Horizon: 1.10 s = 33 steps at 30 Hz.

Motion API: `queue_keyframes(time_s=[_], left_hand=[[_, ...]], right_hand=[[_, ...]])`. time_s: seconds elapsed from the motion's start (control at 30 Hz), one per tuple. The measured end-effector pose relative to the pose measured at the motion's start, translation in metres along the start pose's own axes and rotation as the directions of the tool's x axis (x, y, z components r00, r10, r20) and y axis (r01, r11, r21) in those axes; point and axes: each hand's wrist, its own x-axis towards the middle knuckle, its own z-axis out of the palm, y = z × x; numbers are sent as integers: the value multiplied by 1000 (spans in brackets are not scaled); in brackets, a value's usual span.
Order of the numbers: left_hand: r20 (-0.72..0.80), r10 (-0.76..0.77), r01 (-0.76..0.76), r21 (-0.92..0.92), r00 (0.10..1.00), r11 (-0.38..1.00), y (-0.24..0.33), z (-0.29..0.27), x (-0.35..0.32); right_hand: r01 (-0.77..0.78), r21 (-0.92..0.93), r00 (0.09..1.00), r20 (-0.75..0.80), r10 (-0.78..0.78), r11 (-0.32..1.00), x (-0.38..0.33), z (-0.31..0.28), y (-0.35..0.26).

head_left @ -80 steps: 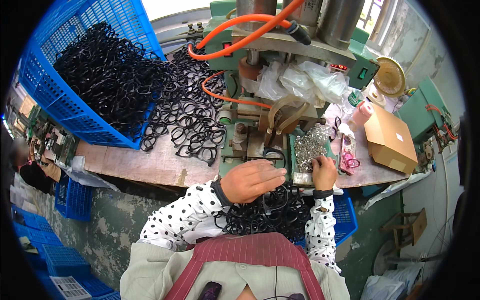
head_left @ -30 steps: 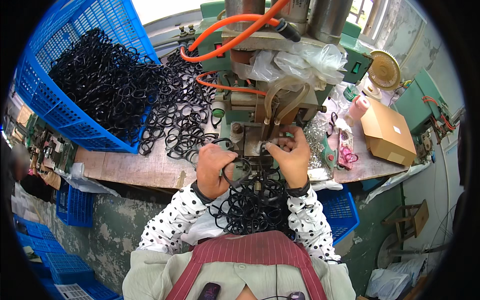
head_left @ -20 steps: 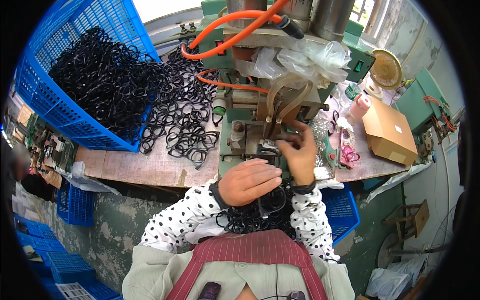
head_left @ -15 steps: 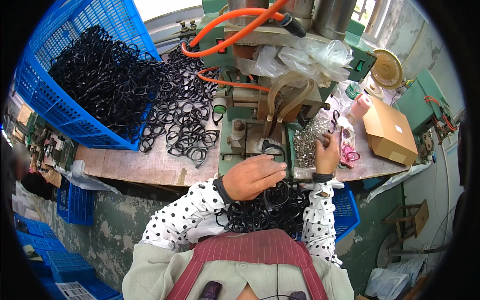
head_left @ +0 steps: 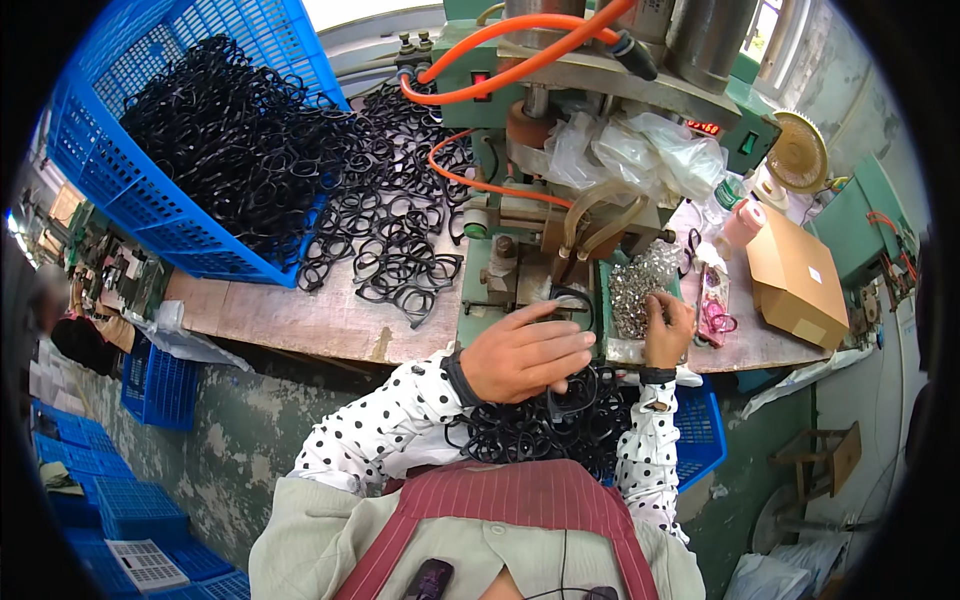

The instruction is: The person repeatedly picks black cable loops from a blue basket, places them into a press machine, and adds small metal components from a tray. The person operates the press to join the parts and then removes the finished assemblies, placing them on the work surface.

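Observation:
My left hand (head_left: 525, 355) is stretched out flat, back upward, at the front of a green press (head_left: 490, 318). Just beyond its fingers, a black eyeglass frame (head_left: 573, 297) sits at the press's work spot; whether the fingertips touch it cannot be made out. Another black frame (head_left: 574, 400) shows right under the hand, above the frames below. My right hand (head_left: 670, 330) is at the near right edge of a tray heaped with small shiny metal parts (head_left: 632, 295). Its thumb and fingers are drawn together in a pinch, and anything between them is too small to make out.
Left, a tilted blue crate (head_left: 170, 230) brims with black frames; more frames (head_left: 405, 265) spread across the table. A lower blue basket (head_left: 700, 430) with frames stands before my lap. Right are a cardboard box (head_left: 800, 280), a pink bottle (head_left: 742, 224) and pink-framed glasses (head_left: 718, 318). Orange hoses (head_left: 500, 90) loop overhead.
The whole view has shifted a little. My right hand's fingers have closed from a looser curl into a pinch beside the metal parts. My left hand stays outstretched by the press.

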Motion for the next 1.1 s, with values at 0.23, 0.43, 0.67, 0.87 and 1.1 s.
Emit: queue_keyframes(time_s=[0.23,0.43,0.67,0.87,1.1], left_hand=[[-407,-563,672,201,719,713,-90,-22,-49],[-231,-963,801,599,140,-27,-182,-7,-112],[-278,-880,828,527,384,195,-160,-7,-124],[-476,-651,796,216,591,565,-84,-24,-86],[-271,-195,265,248,943,932,-9,-15,-18]], right_hand=[[-32,-39,998,-50,30,999,-2,0,-2],[22,-72,998,-58,-26,997,-3,4,1],[87,-93,995,-41,-91,992,2,-4,-8],[33,153,999,13,-35,988,11,-2,-55],[-168,520,964,265,29,838,10,-11,-137]])
